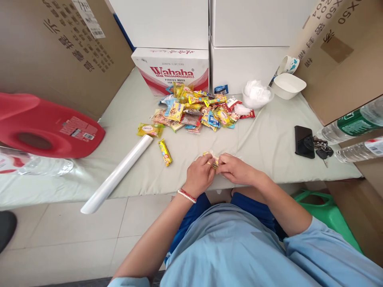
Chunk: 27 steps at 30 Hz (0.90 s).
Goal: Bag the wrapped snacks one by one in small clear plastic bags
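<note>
A person's left hand (200,174) and right hand (235,169), fingertips pinched closed, grasp a small yellow plastic-wrapped packet (216,162) at the near side of a pale-green cloth-covered table (269,139), below colourful wrapped snacks (191,118).

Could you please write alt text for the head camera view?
A person's left hand and right hand hold a small yellow packet over a covered table. Beyond, wrapped snacks lie piled before a Wahaha box; a white roll lies left.

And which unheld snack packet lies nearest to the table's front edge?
The narrow yellow packet, alone between the white roll and left hand; others lie farther back.
</note>
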Motion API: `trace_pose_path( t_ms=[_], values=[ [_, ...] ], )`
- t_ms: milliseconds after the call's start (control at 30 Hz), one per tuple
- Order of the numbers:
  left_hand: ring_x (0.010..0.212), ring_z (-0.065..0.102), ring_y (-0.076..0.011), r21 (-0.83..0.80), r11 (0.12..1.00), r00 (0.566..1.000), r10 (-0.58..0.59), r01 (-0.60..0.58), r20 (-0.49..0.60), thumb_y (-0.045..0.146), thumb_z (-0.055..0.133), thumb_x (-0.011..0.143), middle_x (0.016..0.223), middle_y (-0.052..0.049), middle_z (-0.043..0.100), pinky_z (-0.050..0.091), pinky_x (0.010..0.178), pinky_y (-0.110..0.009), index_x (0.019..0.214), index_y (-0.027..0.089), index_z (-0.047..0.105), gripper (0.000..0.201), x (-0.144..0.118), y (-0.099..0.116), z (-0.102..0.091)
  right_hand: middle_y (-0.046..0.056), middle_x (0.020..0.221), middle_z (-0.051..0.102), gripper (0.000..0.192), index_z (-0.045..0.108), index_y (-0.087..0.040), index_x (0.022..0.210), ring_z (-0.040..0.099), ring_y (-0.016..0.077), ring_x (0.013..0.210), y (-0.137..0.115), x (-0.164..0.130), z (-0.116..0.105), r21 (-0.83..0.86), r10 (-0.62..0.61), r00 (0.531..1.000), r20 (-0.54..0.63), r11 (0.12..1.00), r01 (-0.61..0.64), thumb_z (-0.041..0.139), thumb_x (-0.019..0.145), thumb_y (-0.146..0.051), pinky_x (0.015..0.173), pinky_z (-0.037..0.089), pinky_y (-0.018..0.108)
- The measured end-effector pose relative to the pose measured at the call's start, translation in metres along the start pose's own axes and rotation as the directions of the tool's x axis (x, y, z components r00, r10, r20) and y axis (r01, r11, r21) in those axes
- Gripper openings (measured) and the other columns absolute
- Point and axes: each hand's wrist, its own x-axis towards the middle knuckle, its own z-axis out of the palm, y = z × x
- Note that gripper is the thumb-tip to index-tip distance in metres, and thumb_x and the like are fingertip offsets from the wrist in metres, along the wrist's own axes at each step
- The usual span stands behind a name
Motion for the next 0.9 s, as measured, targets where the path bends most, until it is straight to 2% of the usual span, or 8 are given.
trace_pose_path(
  t_ms=[100,267,367,467,500,633,800,900],
  values=[
    [0.105,0.064,-0.0257,0.188,0.982,0.998,0.012,-0.022,0.058,0.016,0.05,0.094,0.133,-0.011,0.066,0.053,0.084,-0.039,0.123,0.019,0.064,0.032,-0.006,0.002,0.004,0.009,0.094,0.064,0.028,0.076,-0.018,0.106,0.058,0.0193,0.088,-0.015,-0.029,-0.019,0.026,0.095,0.993,0.064,0.995,-0.097,0.048,0.098,-0.014,0.079,0.046,0.03],
    [0.101,0.063,-0.0262,0.279,0.96,0.999,0.002,-0.013,0.038,0.015,0.051,0.092,0.137,-0.013,0.064,0.05,0.079,-0.039,0.135,0.019,0.058,0.043,-0.013,0.004,0.018,0.005,0.097,0.074,0.027,0.075,-0.021,0.109,0.068,0.0171,0.088,-0.03,-0.083,-0.039,0.309,0.158,0.913,0.377,0.907,-0.285,0.05,0.101,-0.024,0.082,0.051,0.028],
    [0.101,0.063,-0.0261,0.271,0.961,0.998,0.062,-0.062,0.009,0.014,0.051,0.093,0.136,-0.015,0.064,0.048,0.079,-0.039,0.141,0.022,0.056,0.049,-0.021,-0.001,0.026,0.005,0.097,0.073,0.033,0.073,-0.022,0.114,0.067,0.0176,0.083,-0.02,-0.099,-0.044,0.339,0.496,0.859,0.13,0.792,-0.508,0.046,0.104,-0.039,0.078,0.052,0.029],
    [0.104,0.063,-0.0262,0.267,0.959,0.994,0.107,-0.097,-0.021,0.014,0.048,0.096,0.138,-0.017,0.063,0.047,0.079,-0.039,0.145,0.023,0.054,0.051,-0.028,-0.005,0.031,0.01,0.108,0.069,0.039,0.068,-0.02,0.122,0.064,0.0232,0.095,-0.005,-0.091,-0.035,0.199,0.728,0.645,-0.234,0.685,-0.701,0.05,0.101,-0.047,0.086,0.051,0.036],
    [0.105,0.063,-0.0267,0.275,0.956,0.994,0.11,-0.098,-0.028,0.014,0.048,0.096,0.138,-0.017,0.063,0.047,0.079,-0.039,0.145,0.024,0.054,0.05,-0.03,-0.005,0.032,0.011,0.11,0.068,0.039,0.067,-0.019,0.122,0.062,0.0258,0.101,-0.001,-0.086,-0.028,0.126,0.735,0.627,-0.258,0.669,-0.732,0.055,0.098,-0.048,0.09,0.05,0.038],
    [0.103,0.063,-0.0274,0.318,0.945,0.997,0.081,-0.074,-0.009,0.016,0.049,0.097,0.14,-0.015,0.064,0.048,0.078,-0.04,0.144,0.026,0.057,0.049,-0.031,-0.004,0.033,0.012,0.108,0.065,0.016,0.067,-0.02,0.094,0.058,0.0282,0.104,-0.006,-0.07,-0.004,-0.096,0.677,0.723,-0.139,0.717,-0.69,0.063,0.092,-0.036,0.091,0.048,0.039],
    [0.1,0.065,-0.0261,0.292,0.955,0.999,0.041,-0.049,0.032,0.012,0.047,0.095,0.145,-0.015,0.061,0.051,0.077,-0.039,0.148,0.026,0.052,0.055,-0.031,-0.001,0.036,0.003,0.089,0.066,0.007,0.057,-0.022,0.094,0.062,0.019,0.077,-0.028,-0.057,-0.01,0.051,0.705,0.673,-0.221,0.698,-0.714,0.051,0.096,-0.026,0.072,0.044,0.029],
    [0.103,0.066,-0.0272,0.253,0.967,0.997,0.022,-0.039,0.069,0.013,0.047,0.095,0.147,-0.016,0.059,0.053,0.078,-0.04,0.148,0.025,0.051,0.055,-0.029,0.005,0.036,0.001,0.083,0.069,0.01,0.058,-0.023,0.097,0.062,0.0183,0.073,-0.031,-0.023,-0.015,-0.003,0.689,0.703,-0.177,0.713,-0.701,0.048,0.096,-0.021,0.068,0.04,0.028]
  ],
)
